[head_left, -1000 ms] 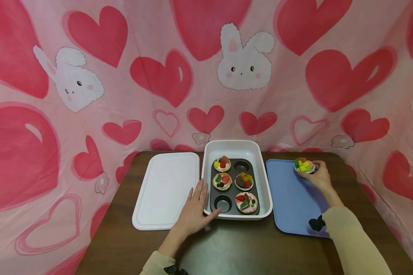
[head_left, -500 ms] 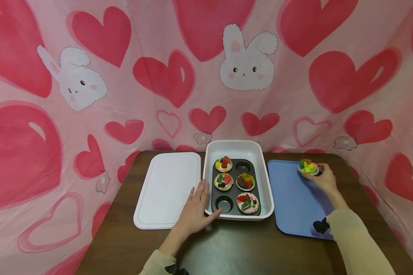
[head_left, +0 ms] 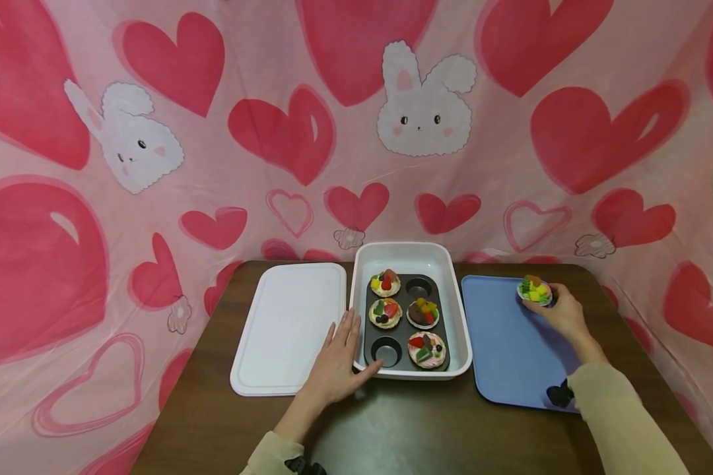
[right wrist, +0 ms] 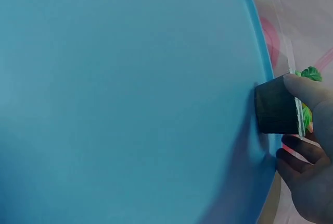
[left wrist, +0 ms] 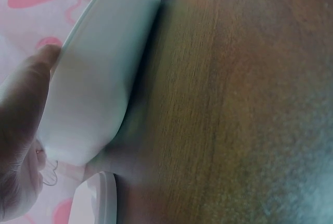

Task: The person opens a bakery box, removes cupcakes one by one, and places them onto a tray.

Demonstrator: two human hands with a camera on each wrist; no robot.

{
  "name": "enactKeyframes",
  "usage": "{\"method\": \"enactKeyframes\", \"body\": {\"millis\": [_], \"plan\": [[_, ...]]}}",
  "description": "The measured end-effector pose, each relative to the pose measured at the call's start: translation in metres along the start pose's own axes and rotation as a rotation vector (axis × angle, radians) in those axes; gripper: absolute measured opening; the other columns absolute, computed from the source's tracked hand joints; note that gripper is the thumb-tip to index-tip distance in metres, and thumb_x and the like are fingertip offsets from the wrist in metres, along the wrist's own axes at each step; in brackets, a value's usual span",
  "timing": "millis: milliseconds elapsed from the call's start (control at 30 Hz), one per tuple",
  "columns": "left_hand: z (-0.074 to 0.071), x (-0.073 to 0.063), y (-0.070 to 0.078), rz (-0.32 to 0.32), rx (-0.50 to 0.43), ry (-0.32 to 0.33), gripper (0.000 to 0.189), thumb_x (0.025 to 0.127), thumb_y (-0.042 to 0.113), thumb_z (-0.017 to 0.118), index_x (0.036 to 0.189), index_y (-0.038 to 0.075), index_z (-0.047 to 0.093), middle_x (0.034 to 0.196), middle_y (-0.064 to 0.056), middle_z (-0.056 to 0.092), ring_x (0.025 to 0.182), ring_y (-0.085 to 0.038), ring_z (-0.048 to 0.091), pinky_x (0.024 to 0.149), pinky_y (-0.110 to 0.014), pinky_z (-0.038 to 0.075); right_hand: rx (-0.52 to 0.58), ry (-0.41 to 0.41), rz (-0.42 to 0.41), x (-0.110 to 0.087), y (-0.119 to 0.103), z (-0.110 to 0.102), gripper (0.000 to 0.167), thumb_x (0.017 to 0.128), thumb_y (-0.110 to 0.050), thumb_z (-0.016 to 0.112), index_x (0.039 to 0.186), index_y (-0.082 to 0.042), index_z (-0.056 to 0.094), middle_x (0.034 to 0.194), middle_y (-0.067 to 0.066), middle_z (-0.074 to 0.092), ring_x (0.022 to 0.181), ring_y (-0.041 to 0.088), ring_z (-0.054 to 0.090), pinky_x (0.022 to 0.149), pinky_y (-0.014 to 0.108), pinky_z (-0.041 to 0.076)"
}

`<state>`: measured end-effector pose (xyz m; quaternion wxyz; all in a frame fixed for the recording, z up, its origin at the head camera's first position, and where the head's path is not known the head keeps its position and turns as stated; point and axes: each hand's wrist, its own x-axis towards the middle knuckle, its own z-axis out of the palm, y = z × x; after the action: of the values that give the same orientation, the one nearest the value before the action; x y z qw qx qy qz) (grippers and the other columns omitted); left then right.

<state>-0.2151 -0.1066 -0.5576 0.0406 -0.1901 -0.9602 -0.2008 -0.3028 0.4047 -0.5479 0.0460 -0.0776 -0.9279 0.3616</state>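
Observation:
My right hand (head_left: 563, 313) holds a fruit tart (head_left: 535, 291) with green and yellow topping between thumb and fingers. It is at the far right corner of the blue tray (head_left: 505, 369); in the right wrist view the tart's dark cup (right wrist: 278, 107) appears to meet the tray surface. My left hand (head_left: 335, 369) lies with straight fingers along the near left corner of the white bin (head_left: 461, 316); its thumb (left wrist: 49, 54) touches the rim. Inside the bin sits a dark muffin pan (head_left: 405, 349). Several fruit tarts fill its cups, apart from the far right and near left ones.
A flat white board (head_left: 288, 323) lies left of the bin, close beside my left hand. All stand on a brown wooden table (head_left: 416, 422). A pink cloth (head_left: 344, 152) with hearts and rabbits hangs right behind the table's back edge.
My right hand and the tart have shifted slightly right and a little down over the blue tray. The left hand has kept its place at the bin.

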Motion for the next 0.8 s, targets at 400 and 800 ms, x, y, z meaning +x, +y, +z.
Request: {"method": "enactKeyframes", "body": {"millis": [400,800], "plan": [[-0.001,-0.001,0.001,-0.005,-0.013,-0.009,0.107,0.097,0.076,0.06,0.173,0.006,0.03,0.185,-0.014,0.022,0.173,-0.032,0.022,0.141,-0.057,0.022,-0.18,0.088,-0.22,-0.002,0.007,0.002,0.106,0.093,-0.027,0.086,0.164,0.015,0.021,0.151,0.053,0.038,0.138,0.071,0.039,0.114,0.087,0.034],[-0.002,-0.001,0.002,-0.003,-0.009,-0.014,0.108,0.098,0.077,0.058,0.173,0.005,0.03,0.185,-0.015,0.021,0.173,-0.032,0.022,0.14,-0.057,0.022,-0.347,0.198,-0.628,-0.017,-0.043,0.019,0.096,0.083,-0.023,0.091,0.161,0.005,0.042,0.161,0.038,0.045,0.153,0.059,0.037,0.139,0.067,0.015]]}}
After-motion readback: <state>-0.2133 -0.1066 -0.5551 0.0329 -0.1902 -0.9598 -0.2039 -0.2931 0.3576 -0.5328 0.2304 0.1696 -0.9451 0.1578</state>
